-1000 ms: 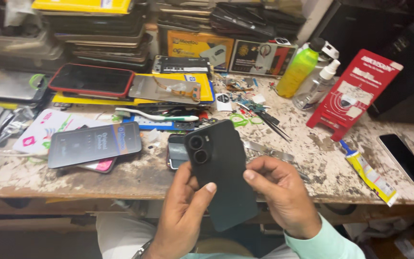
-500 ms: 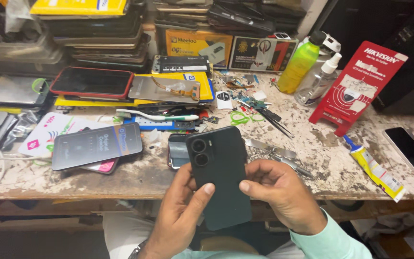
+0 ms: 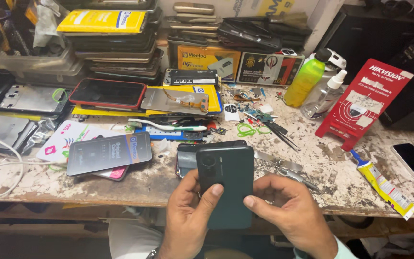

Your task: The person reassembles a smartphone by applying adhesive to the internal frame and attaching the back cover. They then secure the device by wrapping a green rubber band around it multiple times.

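Low in the middle of the frame, a dark green rectangular phone back (image 3: 228,184) with round camera lenses stands upright between both hands. The left hand (image 3: 188,220) wraps its left edge, thumb on the face; the right hand (image 3: 291,216) pinches its right edge. Both sets of fingers (image 3: 257,204) are closed on it, above the near edge of the paint-flecked, worn table (image 3: 331,163).

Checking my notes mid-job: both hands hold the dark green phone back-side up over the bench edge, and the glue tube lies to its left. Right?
Not quite. The head view shows the glue tube lying to the right of the dark green phone, not left. The rest holds: left hand and right hand hold it back-side up over the bench edge.
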